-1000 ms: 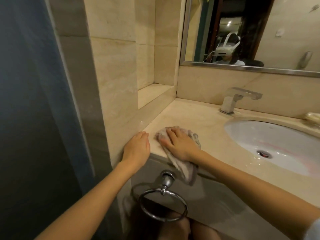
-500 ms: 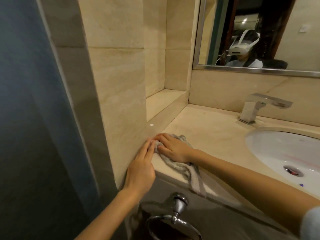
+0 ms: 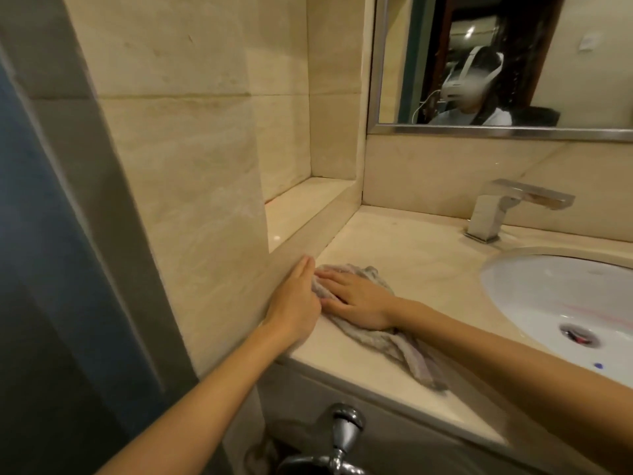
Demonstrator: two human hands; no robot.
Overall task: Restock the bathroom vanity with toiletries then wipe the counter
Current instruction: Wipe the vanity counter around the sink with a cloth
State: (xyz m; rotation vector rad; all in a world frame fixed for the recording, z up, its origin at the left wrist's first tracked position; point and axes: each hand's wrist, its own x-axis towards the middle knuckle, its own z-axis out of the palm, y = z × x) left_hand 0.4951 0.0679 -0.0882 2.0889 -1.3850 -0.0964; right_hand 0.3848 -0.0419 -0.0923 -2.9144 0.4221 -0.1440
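One beige counter [image 3: 421, 265], a wide stretch of stone between side wall and white sink [image 3: 548, 296]. Grey cloth [image 3: 383, 344] at front left corner, long axis from wall-side rear to tail near front edge. Right hand [image 3: 356, 303] flat on cloth, fingers straight, pointing left. Left hand [image 3: 298, 303] flat, fingers together, along wall ledge, touching cloth.

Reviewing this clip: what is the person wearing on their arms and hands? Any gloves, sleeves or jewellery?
Nothing is worn on either one. The left hand and right hand show no gloves, rings, watch or bracelet. Both forearms are uncovered right to the frame edge, with no sleeve in view.
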